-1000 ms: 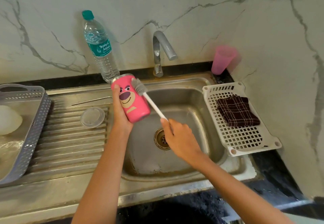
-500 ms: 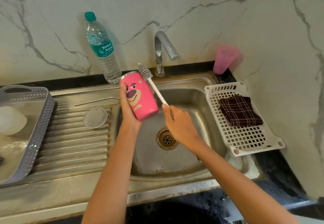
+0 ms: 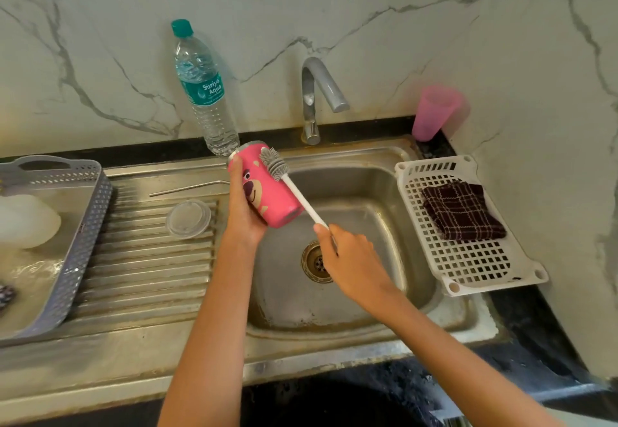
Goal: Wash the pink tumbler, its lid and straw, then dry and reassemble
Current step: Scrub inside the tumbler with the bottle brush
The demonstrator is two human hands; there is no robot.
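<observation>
Pink bear-print tumbler (image 3: 267,192) is mid-scrub: your left hand (image 3: 242,212) grips it, your right hand (image 3: 347,259) holds the white-handled bottle brush (image 3: 287,182); clear round lid (image 3: 189,218), thin metal straw (image 3: 187,188), drying and reassembly remain.

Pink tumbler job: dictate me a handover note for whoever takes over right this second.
Left hand grips the pink tumbler, tilted over the sink.
Right hand holds the bottle brush, its bristles against the tumbler's outside near the rim.
Clear lid and metal straw lie apart on the draining board; checked cloth sits in the white basket.
Done: tumbler taken apart. No water runs from the tap.
Left: finish scrubbing, wash lid and straw (cannot tell if washed), rinse, dry, reassemble.
</observation>
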